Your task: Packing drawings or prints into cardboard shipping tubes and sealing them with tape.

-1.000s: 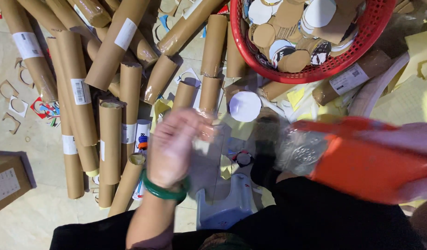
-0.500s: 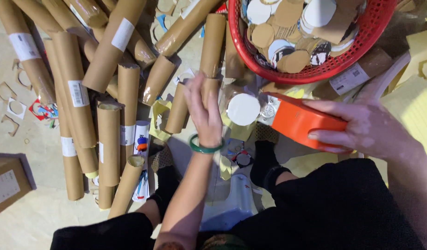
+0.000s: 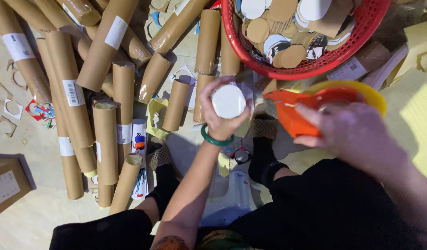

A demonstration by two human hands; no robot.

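My left hand, with a green bangle at the wrist, grips a cardboard tube upright so that its round white end cap faces the camera. My right hand holds an orange tape dispenser with a yellow roll, its front edge close to the right side of the tube's capped end. Both hands sit above my knees, just below the red basket.
Many brown cardboard tubes lie piled on the floor to the left and above. A red plastic basket at the top holds several round white and brown caps. A small cardboard box lies at the lower left. Yellow sheets lie at the right.
My left hand took a tube from the pile and turned it upright with its white cap toward me. The right hand brought the tape dispenser in from the right toward the tube.
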